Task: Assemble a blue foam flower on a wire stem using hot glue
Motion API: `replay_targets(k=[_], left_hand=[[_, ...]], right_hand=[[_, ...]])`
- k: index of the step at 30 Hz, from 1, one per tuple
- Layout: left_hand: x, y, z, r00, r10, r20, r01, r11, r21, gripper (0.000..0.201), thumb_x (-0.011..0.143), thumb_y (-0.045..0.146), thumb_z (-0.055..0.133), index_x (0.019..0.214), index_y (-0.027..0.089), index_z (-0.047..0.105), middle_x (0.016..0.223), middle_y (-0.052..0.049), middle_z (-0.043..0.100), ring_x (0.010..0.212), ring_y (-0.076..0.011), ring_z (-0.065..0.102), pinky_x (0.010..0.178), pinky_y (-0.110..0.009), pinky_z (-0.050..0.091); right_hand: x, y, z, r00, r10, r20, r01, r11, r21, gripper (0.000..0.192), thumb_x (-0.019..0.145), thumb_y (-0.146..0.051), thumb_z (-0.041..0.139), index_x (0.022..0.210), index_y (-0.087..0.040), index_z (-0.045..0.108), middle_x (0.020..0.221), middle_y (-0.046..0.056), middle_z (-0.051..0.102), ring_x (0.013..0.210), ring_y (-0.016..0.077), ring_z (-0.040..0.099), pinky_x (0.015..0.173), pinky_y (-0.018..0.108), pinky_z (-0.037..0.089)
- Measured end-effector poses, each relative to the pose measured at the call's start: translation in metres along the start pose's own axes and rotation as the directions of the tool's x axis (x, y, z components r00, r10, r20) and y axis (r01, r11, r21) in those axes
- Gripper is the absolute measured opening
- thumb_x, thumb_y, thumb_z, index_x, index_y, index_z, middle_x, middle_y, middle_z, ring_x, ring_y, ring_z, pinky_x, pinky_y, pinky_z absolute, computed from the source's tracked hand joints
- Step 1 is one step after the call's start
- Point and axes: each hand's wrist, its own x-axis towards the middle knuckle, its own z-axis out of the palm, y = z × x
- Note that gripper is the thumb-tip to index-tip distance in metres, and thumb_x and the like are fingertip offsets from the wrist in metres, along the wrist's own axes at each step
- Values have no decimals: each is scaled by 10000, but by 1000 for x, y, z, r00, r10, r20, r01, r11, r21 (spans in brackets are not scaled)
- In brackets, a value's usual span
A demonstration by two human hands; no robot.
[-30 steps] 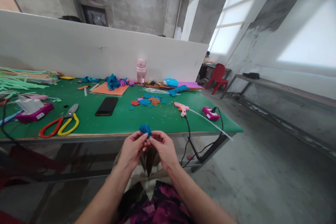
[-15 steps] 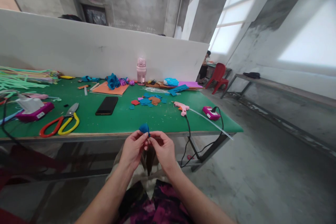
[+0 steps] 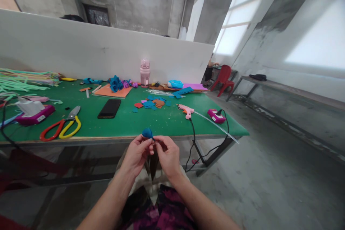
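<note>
Fingers (image 3: 151, 143) pinching blue felt bud (image 3: 147, 133), rounded end up

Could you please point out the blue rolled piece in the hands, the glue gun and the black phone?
blue rolled piece (image 3: 147, 133), head view, on its rounded top.
glue gun (image 3: 186, 109), head view, on its pink body.
black phone (image 3: 109, 108), head view, mid-screen.

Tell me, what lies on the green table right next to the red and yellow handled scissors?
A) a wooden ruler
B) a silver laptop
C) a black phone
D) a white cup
C: the black phone lies flat on the green table, just right of the scissors.
</note>
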Motion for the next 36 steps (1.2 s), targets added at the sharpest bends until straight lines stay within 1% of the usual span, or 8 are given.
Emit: replay_targets(k=[4,7,15,19,23,30,33,36], left_hand=[[1,-1,-2,1000,4,2,-4,1000,21,241,600,203,705,779,123,566,575,30,560,450,-38,480,441,-149,406],[1,-1,-3,1000,8,6,-8,999,36,239,603,209,704,777,125,564,561,36,553,441,-37,475,432,-149,404],[0,1,2,999,21,-29,-19,997,75,275,571,234,713,768,135,550,520,48,525,424,-50,459,385,-156,377],[-1,1,5,997,54,-54,-49,994,93,257,568,238,704,719,149,517,472,68,489,386,-48,422,350,-153,337],[-3,3,5,998,48,-37,-45,996,80,239,577,218,699,696,147,505,469,69,477,387,-42,408,346,-145,320],[-4,5,1,1000,26,15,-27,998,50,225,612,220,685,746,144,522,539,46,515,447,-47,452,404,-153,377],[-3,4,2,999,40,1,-40,997,62,220,612,218,679,736,144,513,513,53,497,435,-46,436,392,-149,363],[-2,3,3,997,76,-33,-72,992,107,221,611,220,672,732,148,502,509,60,490,422,-48,425,378,-152,353]], right_hand=[[0,2,1,998,64,22,-64,998,27,173,786,-199,478,888,-193,618,842,35,652,726,138,603,668,247,481],[0,3,0,997,68,28,-68,997,23,192,777,-196,490,923,-191,614,870,37,655,736,141,607,675,249,484],[-1,-2,-1,999,33,34,-33,999,7,191,786,-191,470,906,-194,620,856,37,651,719,136,600,665,245,476],[-2,-4,0,999,5,45,-5,1000,3,209,787,-163,456,900,-202,628,869,35,647,768,138,593,707,251,469],[-2,-4,0,999,-36,37,37,999,-9,230,784,-134,447,896,-212,633,874,34,641,803,142,579,740,265,460],[0,-5,-3,993,-105,55,107,994,-34,232,812,-154,434,895,-222,640,857,39,633,822,144,567,766,278,449],[0,-4,-3,994,-92,60,95,995,-37,211,808,-156,442,845,-214,642,821,30,636,795,138,572,754,265,447],[0,-1,-2,998,-31,57,31,999,-9,169,793,-168,467,824,-202,629,790,20,641,744,131,586,705,243,458]])
